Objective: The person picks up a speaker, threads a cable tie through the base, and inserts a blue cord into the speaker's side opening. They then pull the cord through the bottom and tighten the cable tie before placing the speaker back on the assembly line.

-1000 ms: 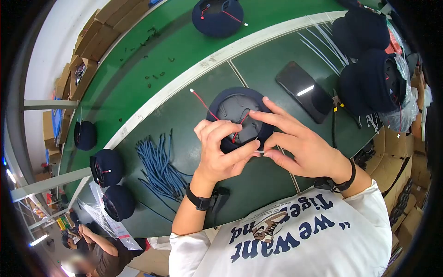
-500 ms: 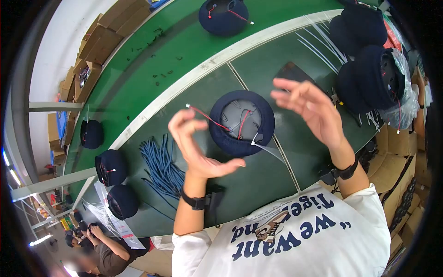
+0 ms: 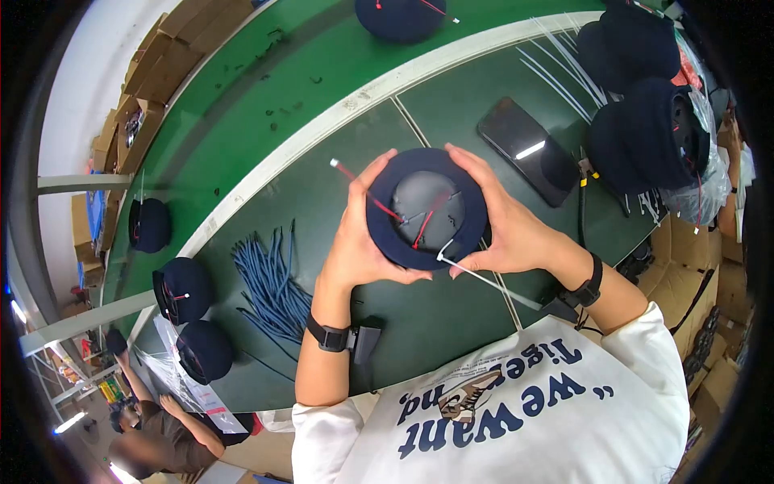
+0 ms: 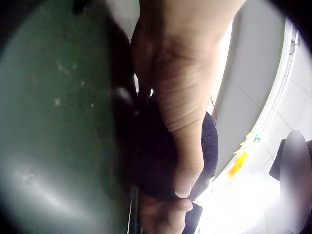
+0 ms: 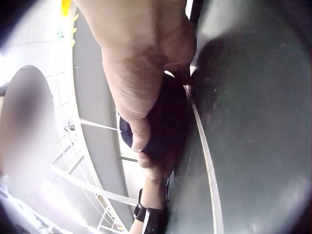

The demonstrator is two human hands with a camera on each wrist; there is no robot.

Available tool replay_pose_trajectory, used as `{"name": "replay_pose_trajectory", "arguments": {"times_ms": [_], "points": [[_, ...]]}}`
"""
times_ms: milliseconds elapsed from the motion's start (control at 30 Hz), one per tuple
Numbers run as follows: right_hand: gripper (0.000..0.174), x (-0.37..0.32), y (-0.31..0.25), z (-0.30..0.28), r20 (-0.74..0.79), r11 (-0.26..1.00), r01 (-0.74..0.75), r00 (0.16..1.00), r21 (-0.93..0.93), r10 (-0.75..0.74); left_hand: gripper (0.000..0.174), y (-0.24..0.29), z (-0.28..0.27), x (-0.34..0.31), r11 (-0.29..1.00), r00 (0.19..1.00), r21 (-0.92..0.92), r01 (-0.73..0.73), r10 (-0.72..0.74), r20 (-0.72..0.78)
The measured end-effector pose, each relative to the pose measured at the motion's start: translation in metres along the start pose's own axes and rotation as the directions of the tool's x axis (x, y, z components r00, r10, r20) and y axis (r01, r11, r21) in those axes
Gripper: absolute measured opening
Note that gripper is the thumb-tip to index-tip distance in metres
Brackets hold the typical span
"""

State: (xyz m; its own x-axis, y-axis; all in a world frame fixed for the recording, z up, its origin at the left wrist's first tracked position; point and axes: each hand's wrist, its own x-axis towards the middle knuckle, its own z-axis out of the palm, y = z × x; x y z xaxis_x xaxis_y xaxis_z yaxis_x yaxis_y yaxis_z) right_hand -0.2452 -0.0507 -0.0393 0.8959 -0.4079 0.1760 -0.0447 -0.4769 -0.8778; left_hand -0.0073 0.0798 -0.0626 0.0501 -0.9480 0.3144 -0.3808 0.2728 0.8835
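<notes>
A round navy fabric-covered housing (image 3: 470, 206) with a grey plastic inside (image 3: 423, 194) faces up in the head view. Red wires (image 3: 434, 219) lie across its inside, and one ends in a white plug (image 3: 334, 164) beyond the left rim. From the near edge a white cable tie (image 3: 493, 283) sticks out, its tail pointing right toward the body. My left hand (image 3: 359, 234) grips the housing's left side, thumb along the near edge. On the opposite side my right hand (image 3: 514, 230) holds it likewise. Both wrist views show dark fabric (image 4: 151, 151) between thumb and fingers.
A bundle of blue cords (image 3: 274, 290) lies left on the green table. A black phone-like slab (image 3: 528, 149), yellow-marked pliers (image 3: 584, 194) and loose white cable ties (image 3: 556, 81) lie right. More navy housings (image 3: 637, 137) are stacked at the right; others (image 3: 184, 290) stand left.
The hands worked at the cable tie at the near rim, then lifted apart, leaving the housing on the table. Now both have come back and grip its two sides.
</notes>
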Motion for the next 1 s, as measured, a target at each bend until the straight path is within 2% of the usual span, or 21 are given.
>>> {"name": "replay_pose_trajectory", "arguments": {"times_ms": [33,133,167,267,367,467,600,700,733,800,833,900,1000], "points": [[0.139,-0.003,0.000,0.002,-0.019,0.999,-0.008,1.000,-0.033,0.008,0.150,0.000,-0.001,0.001,0.999,0.999,-0.010,0.032,-0.031,0.018],[0.140,-0.006,-0.003,0.000,-0.039,0.994,-0.022,0.999,-0.110,0.018,0.150,0.010,-0.004,0.003,0.991,0.997,0.123,0.058,-0.063,0.039],[0.140,-0.005,-0.004,-0.002,-0.039,0.991,-0.019,0.999,-0.136,0.013,0.155,0.012,-0.004,0.003,0.993,0.996,0.094,0.073,-0.077,0.038],[0.138,-0.005,-0.007,-0.005,-0.043,1.000,-0.015,0.999,-0.027,0.014,0.156,0.012,0.004,-0.003,0.999,0.989,0.029,-0.040,0.044,-0.140],[0.135,-0.002,-0.001,-0.001,-0.061,0.994,0.052,0.996,-0.097,-0.058,0.152,0.027,0.009,0.001,0.993,0.988,0.108,-0.047,0.062,-0.143],[0.133,-0.004,-0.001,0.002,-0.053,0.993,0.036,0.998,-0.113,-0.042,0.146,0.020,0.013,0.004,0.978,0.990,0.208,0.005,0.024,-0.136],[0.127,-0.007,-0.001,0.002,-0.083,0.993,0.033,0.996,-0.111,-0.043,0.145,0.017,0.012,0.005,0.988,0.991,0.156,0.005,0.016,-0.131],[0.112,-0.014,-0.014,0.002,-0.117,0.957,0.154,0.975,-0.245,-0.187,0.141,0.010,0.016,-0.003,0.995,0.980,0.079,-0.053,0.067,-0.187],[0.089,-0.015,-0.020,0.003,-0.085,0.936,0.227,0.963,-0.269,-0.257,0.139,0.009,0.014,-0.003,0.992,0.978,0.101,-0.072,0.090,-0.188],[0.057,-0.015,-0.026,0.014,-0.136,0.941,0.199,0.960,-0.275,-0.243,0.136,0.008,0.015,-0.004,0.986,0.976,0.128,-0.105,0.127,-0.177],[0.048,-0.015,-0.024,0.017,-0.159,0.940,0.193,0.957,-0.279,-0.244,0.132,0.014,0.015,0.000,0.969,0.978,0.220,-0.112,0.146,-0.146],[0.030,-0.013,-0.017,0.024,-0.203,0.939,0.192,0.945,-0.285,-0.255,0.131,0.014,0.013,0.001,0.970,0.980,0.211,-0.122,0.152,-0.131],[0.018,-0.013,-0.016,0.013,-0.175,0.959,0.208,0.955,-0.191,-0.242,0.129,0.013,0.012,0.001,0.972,0.979,0.197,-0.129,0.157,-0.130]]}}
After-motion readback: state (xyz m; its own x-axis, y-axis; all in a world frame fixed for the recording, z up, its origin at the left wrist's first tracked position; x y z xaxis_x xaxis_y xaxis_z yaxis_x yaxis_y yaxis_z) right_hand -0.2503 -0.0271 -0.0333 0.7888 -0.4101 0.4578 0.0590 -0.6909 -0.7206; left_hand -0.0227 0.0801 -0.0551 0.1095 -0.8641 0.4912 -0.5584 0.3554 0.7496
